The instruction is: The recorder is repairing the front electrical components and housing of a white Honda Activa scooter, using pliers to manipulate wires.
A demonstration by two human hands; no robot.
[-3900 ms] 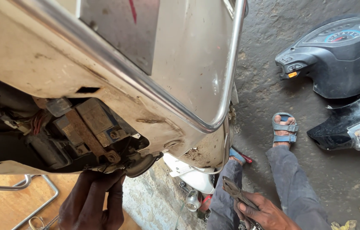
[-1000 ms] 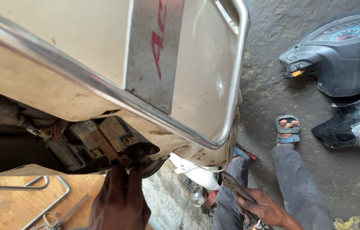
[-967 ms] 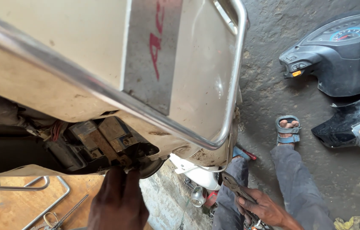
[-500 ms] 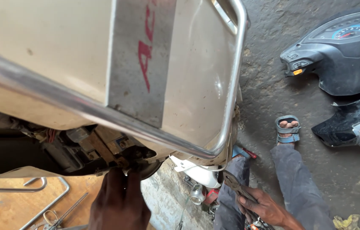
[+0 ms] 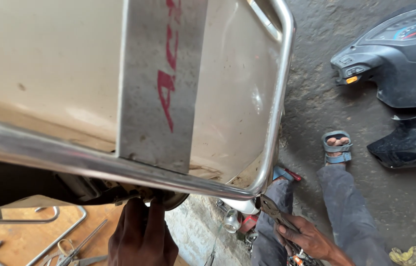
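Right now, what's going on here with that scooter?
A person is working under the edge of a beige scooter panel ringed by a chrome guard rail. The left hand reaches up beneath it, its fingers at a round metal part; whether they grip it is hidden. The right hand holds pliers low by the knees. Loose tools lie on a wooden board.

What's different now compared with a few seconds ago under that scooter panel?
The view has swung up: the cream panel and its chrome rail now hide the dark parts that showed beneath. The hand has closed up under the rail's edge. The other person's hand still grips pliers; the sandalled foot stays put.
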